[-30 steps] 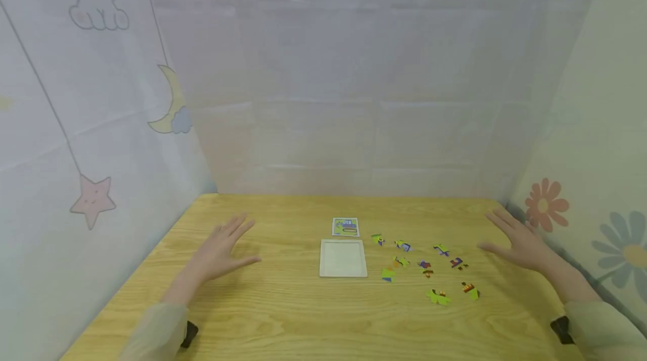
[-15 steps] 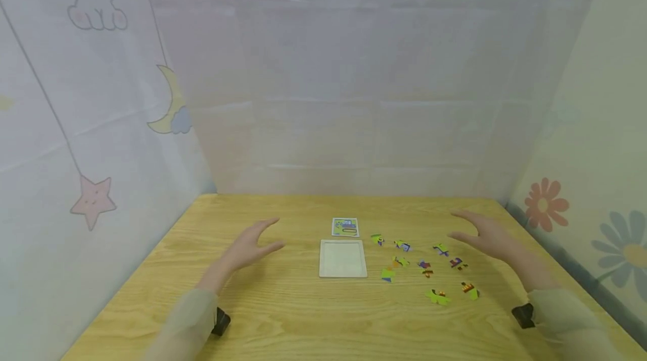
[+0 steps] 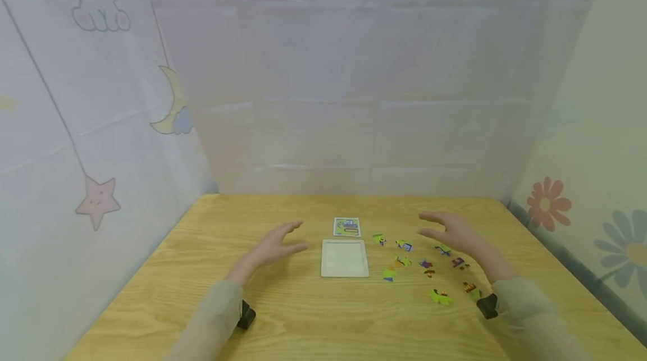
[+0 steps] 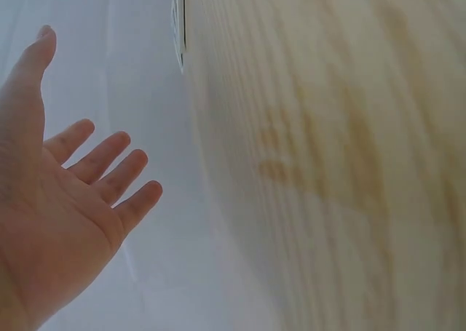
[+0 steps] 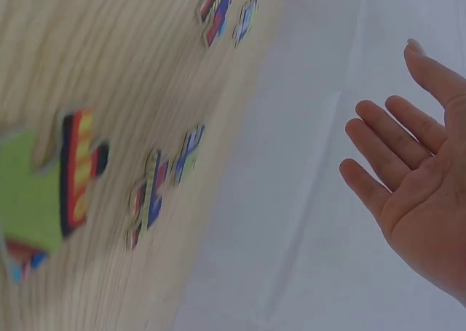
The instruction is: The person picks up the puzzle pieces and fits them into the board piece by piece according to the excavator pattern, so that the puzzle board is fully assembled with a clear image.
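You are showing two hands (image 3: 269, 246) and facing one table (image 3: 313, 321), one tray (image 3: 345, 259), one picture card (image 3: 346, 227) and nine puzzle pieces (image 3: 441, 297).

Head view overlooks the table (image 3: 313, 319); wrist views skim it closely.

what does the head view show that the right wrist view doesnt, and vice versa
Only the head view: the person's bare left hand, the square white shallow tray, the small white-bordered picture card, and the pink star print on the pale cloth backdrop.
Only the right wrist view: the palm side of the bare right hand.
Both: that right hand, flat jigsaw pieces in green, red and purple, the light wood-grain table, and the backdrop.
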Demonstrator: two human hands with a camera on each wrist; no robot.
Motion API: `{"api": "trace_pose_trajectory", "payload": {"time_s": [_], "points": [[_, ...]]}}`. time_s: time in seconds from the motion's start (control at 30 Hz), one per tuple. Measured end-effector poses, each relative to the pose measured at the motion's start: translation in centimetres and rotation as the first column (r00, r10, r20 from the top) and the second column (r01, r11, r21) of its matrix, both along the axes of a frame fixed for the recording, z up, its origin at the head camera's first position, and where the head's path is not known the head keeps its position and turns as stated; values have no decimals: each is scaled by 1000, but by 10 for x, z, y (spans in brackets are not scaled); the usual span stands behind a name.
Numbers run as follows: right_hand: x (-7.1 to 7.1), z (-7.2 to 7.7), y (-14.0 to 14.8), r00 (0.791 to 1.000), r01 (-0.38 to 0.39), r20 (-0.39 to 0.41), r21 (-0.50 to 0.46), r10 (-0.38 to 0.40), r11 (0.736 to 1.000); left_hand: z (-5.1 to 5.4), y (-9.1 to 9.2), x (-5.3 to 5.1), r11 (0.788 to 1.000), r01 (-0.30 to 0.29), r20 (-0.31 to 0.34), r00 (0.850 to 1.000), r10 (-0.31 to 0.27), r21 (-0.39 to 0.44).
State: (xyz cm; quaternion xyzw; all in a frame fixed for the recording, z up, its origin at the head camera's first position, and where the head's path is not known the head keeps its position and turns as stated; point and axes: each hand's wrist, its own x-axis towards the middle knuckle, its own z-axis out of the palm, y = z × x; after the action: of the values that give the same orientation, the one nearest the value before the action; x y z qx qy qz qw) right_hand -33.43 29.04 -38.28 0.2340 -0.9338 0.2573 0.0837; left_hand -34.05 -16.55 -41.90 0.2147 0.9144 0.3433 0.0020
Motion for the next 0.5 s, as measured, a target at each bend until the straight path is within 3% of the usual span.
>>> {"api": "trace_pose_trajectory", "payload": {"time_s": [0.27, 0.5], "points": [[-14, -7, -24, 999, -41, -2, -28, 41, 999, -3, 10, -5, 997, 48, 25, 999, -47, -62], [-23, -14, -42, 993, -87, 79, -56, 91, 995, -10, 18, -10, 990, 85, 57, 995, -79, -116]]}}
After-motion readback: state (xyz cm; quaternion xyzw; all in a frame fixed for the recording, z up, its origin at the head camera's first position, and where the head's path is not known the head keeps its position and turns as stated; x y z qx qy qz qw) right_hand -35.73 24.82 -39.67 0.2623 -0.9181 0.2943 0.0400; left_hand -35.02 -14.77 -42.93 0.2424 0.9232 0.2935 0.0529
